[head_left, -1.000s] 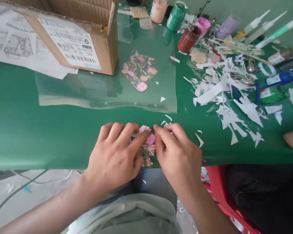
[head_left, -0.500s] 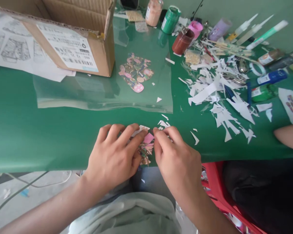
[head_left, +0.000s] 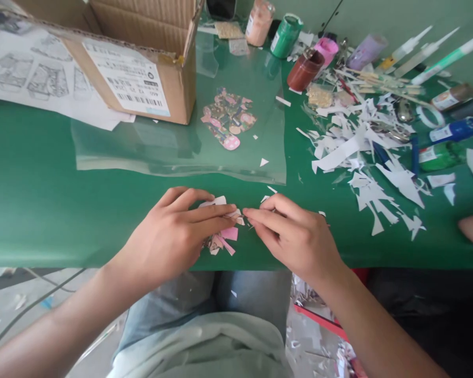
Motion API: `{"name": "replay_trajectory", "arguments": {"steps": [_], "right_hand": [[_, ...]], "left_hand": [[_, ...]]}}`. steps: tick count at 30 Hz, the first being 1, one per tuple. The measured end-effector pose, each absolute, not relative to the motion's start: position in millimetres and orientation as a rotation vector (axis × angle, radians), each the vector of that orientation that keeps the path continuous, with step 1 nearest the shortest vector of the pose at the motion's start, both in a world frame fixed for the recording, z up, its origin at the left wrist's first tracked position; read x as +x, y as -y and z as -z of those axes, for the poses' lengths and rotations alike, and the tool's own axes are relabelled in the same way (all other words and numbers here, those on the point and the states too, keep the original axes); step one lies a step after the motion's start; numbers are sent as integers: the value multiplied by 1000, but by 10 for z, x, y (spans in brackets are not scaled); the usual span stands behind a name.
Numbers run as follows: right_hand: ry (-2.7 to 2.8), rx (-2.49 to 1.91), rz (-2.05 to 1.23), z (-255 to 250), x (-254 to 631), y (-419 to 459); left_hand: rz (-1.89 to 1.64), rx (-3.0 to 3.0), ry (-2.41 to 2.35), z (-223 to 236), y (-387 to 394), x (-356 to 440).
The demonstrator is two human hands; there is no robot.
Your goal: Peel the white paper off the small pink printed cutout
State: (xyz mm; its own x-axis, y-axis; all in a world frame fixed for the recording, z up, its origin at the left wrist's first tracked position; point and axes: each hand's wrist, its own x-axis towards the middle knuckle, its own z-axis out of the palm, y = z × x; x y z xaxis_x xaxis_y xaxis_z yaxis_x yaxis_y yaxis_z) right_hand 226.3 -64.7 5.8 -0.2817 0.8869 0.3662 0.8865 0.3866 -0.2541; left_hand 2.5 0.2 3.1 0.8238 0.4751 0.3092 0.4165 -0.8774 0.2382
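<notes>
Irregular pink-and-cream paper pieces [head_left: 229, 234] are overlain by the left hand [head_left: 171, 231], grip indeterminable; right hand [head_left: 297, 231], fingertips pressed together.

The left grip [head_left: 175, 231] lies palm-down beside the pinched right grip [head_left: 299, 231].

a loose pale grey-green top [head_left: 216, 344], its thin-looking cloth falling in soft folds; beneath it, faded blue-grey trousers [head_left: 169, 299], denim by the look of them; slim forearms [head_left: 102, 294] and slender fingers [head_left: 215, 211], both bare
</notes>
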Motion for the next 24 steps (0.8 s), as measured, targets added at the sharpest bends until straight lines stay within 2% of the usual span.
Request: {"name": "replay_trajectory", "arguments": {"steps": [24], "right_hand": [[2252,-1499,75,-39,2237,664]], "left_hand": [[-543,2841,-710,-1,15,28]]}}
